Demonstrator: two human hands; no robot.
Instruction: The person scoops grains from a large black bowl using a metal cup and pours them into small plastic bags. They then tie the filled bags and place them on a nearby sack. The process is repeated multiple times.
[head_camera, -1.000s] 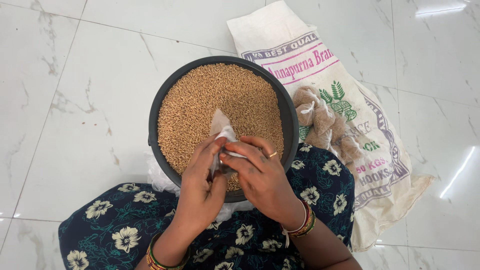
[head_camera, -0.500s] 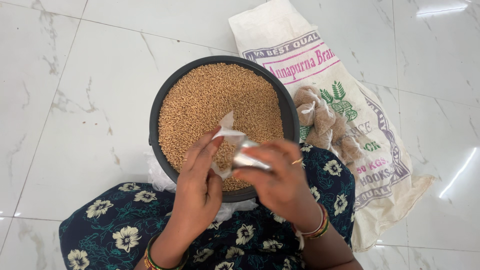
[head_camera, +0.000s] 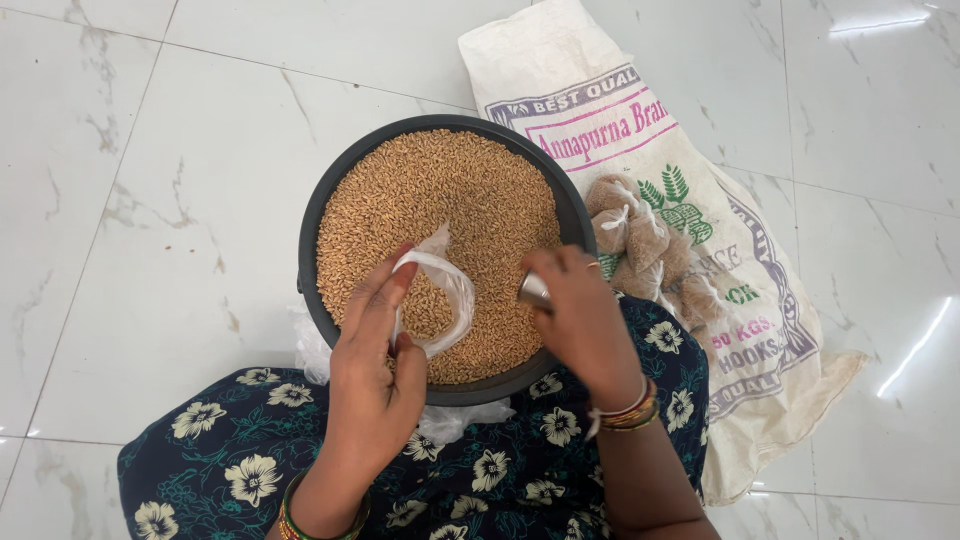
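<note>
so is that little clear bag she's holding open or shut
Open. The left hand holds the clear bag by its rim, its mouth spread in a loop over the grain in the black tub.

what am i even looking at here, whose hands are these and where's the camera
The camera sits on a person's head and looks straight down, so you see their own two bare hands and their lap in a dark flowered cloth.

On the white marble floor stands a round black basin full of brown grain.

The left hand holds a small clear plastic bag open over the grain. The right hand has its grip around a small shiny metal cup.

To the right lies a flat white printed sack, and on it a cluster of small filled bags, at least one knotted at the top.
</note>
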